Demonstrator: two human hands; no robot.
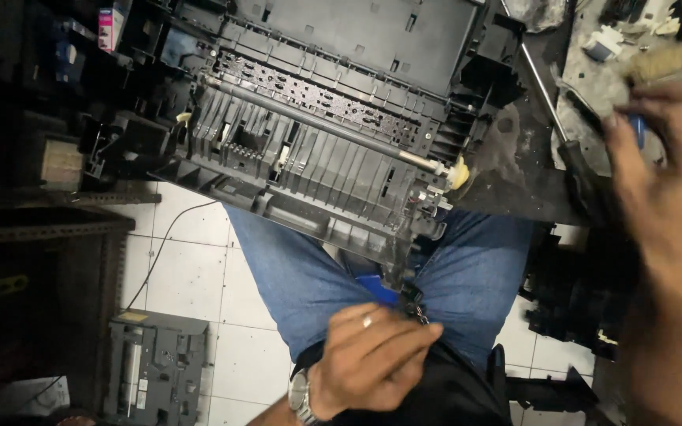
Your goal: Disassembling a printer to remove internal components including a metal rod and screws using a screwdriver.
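The black plastic printer chassis (317, 134) lies opened at the middle of the view, its near edge overhanging the person's lap and its far part resting toward the workbench (515, 181) on the right. A metal roller shaft (317, 122) runs across it from left to right, ending in a pale yellow gear (458, 172) at the right end. The left hand (369, 359), with a ring and a wristwatch, sits near, over the blue jeans (294, 276), its fingers curled together around a small dark part (418, 314) beside a blue piece (378, 289); whether that part is firmly gripped cannot be told. The right hand (661, 170) is raised at the right, blurred, fingers closed on a blue-handled tool (638, 130) above the cluttered bench, where long screwdrivers (542, 87) lie. In the inspector's judgement the chassis is poorly supported: with neither hand on it, a shift of the knees could tip it off onto the tiled floor (191, 268), cracking ribs or bending the shaft. The small part could drop between the legs and be lost. A loose cable (159, 252) trails on the floor at left beside another printer unit (155, 367), a snag hazard.
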